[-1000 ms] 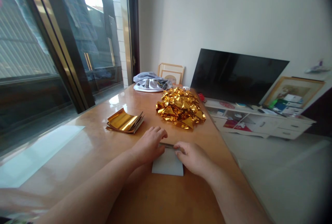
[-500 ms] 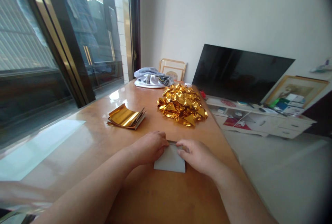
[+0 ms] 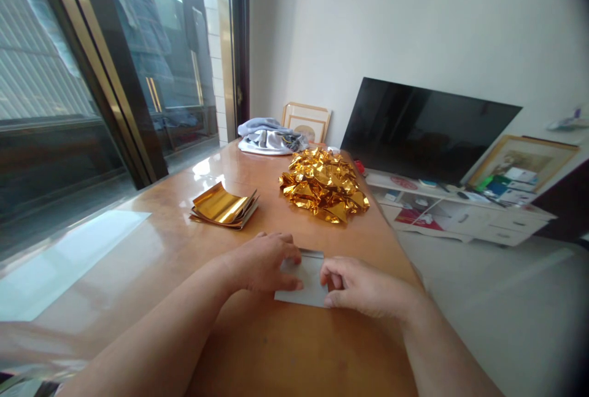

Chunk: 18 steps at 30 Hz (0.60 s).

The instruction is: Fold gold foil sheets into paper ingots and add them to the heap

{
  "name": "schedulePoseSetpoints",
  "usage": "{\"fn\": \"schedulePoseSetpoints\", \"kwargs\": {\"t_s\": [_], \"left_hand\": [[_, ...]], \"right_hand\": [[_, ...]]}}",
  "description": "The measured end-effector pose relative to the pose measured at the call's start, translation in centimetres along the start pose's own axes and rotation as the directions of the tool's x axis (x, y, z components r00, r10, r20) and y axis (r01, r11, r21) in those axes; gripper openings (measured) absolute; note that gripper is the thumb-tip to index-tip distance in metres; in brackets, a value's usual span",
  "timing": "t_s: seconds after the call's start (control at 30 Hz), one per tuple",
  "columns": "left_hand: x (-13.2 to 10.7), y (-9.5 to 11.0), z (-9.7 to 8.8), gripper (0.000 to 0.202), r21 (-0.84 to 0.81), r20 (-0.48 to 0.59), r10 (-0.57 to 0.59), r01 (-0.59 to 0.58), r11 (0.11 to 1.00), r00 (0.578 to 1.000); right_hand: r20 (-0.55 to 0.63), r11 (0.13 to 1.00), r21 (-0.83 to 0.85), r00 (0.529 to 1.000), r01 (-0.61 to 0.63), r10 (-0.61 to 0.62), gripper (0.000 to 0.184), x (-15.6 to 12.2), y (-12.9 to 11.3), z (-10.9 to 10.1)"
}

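A small sheet of paper [image 3: 309,279], white side up, lies on the wooden table [image 3: 294,348] in front of me, folded over at its far edge. My left hand [image 3: 264,261] presses down on its left part, fingers curled on top. My right hand [image 3: 361,286] pinches the sheet's right near corner with curled fingers. A stack of flat gold foil sheets [image 3: 223,207] lies further back on the left. A heap of folded gold foil pieces [image 3: 324,185] sits behind the sheet.
A bundle of grey cloth [image 3: 269,137] and picture frames [image 3: 306,122] stand at the table's far end. A sliding glass door [image 3: 115,78] runs along the left. To the right, past the table edge, are a dark TV [image 3: 427,130] and a low white cabinet [image 3: 464,216].
My right hand has slid from the sheet's far edge back to its near right corner. My left hand has shifted further onto the sheet. The view tilted slightly.
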State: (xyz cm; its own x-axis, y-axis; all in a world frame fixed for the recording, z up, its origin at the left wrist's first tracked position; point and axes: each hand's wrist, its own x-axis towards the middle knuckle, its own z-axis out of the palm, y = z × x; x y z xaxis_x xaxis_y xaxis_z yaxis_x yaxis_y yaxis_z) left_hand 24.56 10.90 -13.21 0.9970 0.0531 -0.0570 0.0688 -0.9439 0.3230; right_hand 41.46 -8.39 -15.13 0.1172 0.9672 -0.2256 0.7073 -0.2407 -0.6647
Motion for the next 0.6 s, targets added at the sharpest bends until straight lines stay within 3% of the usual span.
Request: {"fn": "schedulePoseSetpoints", "kwargs": {"t_s": [0.13,0.23,0.37,0.6], "left_hand": [[-0.3,0.5,-0.1,0.069,0.013,0.008,0.009,-0.009,1.000,1.000],[-0.4,0.6,0.1,0.076,0.048,-0.004,0.023,-0.023,0.999,1.000],[-0.4,0.6,0.3,0.063,0.057,-0.020,0.027,-0.026,0.998,0.999],[-0.6,0.4,0.5,0.037,-0.032,-0.071,0.012,-0.014,0.999,0.997]], "right_hand": [[0.007,0.999,0.036,1.000,0.006,-0.006,0.018,0.1,0.1,0.0],[0.033,0.999,0.044,0.999,-0.022,0.020,0.027,0.0,0.1,-0.2],[0.063,0.997,0.048,0.996,-0.061,0.058,0.042,-0.1,0.0,-0.5],[-0.025,0.998,0.044,0.999,-0.034,0.035,0.039,-0.7,-1.4,-0.8]]}}
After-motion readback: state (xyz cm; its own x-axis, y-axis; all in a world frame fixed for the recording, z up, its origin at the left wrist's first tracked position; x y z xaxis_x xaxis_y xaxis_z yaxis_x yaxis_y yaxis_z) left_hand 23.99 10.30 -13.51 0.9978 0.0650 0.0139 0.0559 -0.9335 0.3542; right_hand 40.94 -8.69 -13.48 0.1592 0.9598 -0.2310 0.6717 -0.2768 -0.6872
